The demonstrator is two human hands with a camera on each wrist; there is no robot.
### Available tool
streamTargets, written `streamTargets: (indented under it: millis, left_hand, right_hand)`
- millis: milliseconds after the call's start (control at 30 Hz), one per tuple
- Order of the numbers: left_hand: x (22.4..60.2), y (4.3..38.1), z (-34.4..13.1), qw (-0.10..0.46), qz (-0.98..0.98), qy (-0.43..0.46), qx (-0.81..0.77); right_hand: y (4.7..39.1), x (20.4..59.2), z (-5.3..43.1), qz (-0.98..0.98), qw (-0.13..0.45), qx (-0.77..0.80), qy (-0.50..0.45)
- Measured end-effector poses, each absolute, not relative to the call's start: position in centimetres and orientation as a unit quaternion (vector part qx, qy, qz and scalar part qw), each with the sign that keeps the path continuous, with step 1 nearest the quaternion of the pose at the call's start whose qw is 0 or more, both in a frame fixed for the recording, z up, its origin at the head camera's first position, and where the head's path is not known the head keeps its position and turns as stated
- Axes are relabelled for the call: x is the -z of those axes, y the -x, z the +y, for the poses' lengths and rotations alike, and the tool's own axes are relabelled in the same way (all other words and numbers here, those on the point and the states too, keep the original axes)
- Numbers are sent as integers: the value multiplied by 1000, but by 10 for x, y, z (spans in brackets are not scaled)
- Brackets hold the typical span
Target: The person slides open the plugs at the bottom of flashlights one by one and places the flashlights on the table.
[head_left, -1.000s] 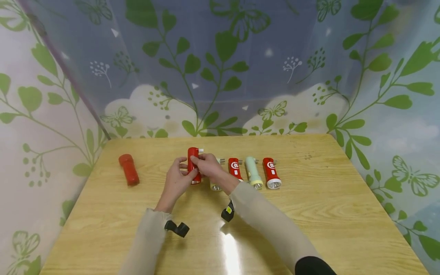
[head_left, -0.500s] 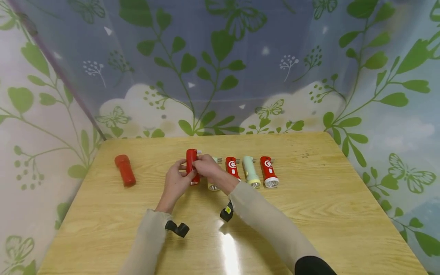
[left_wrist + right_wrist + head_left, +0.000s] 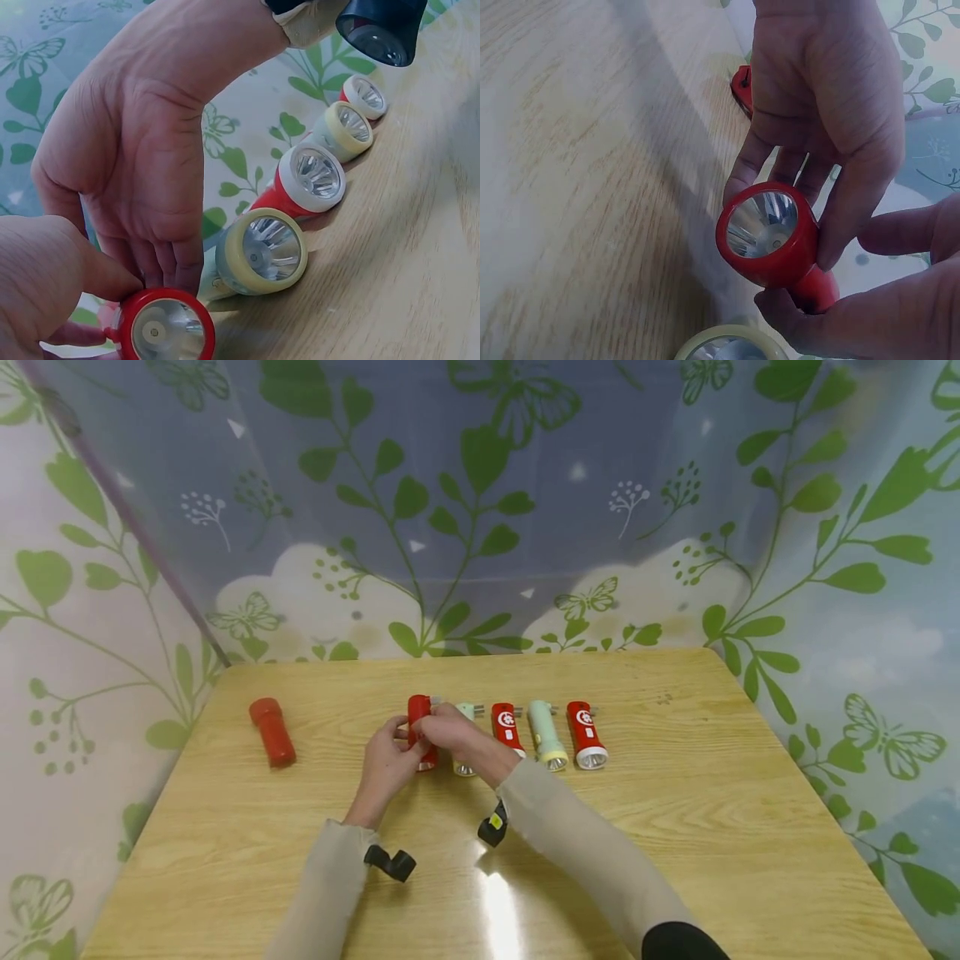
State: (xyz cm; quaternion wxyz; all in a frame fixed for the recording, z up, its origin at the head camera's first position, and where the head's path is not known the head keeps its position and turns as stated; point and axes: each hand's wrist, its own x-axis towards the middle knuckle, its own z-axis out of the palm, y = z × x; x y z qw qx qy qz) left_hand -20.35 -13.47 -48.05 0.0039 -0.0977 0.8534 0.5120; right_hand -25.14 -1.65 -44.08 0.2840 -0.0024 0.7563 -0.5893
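A red flashlight is held between both hands at the left end of a row, its lens end toward me. My left hand grips it from the left, thumb and fingers about its body. From the other side my right hand holds it and covers part of the body. In the left wrist view the red rim and clear lens of the flashlight show low over the table. Just right of it lies a pale green flashlight with a cream rim, partly behind my right hand in the head view.
Farther right in the row lie a red flashlight with a white rim, a pale green one and another red flashlight. Metal prongs stick out near their far ends. An all-red flashlight lies apart at the table's left.
The red flashlight has come down and a little toward me in both hands, level with the row. The head view has shifted slightly. The other flashlights have stayed in place.
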Motion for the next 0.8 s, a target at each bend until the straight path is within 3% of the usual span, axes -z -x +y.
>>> streamTargets:
  millis: [800]
  left_hand:
    - [493, 203, -132, 2, 878, 83, -471]
  right_hand:
    - [249, 448, -12, 736, 306, 604, 23]
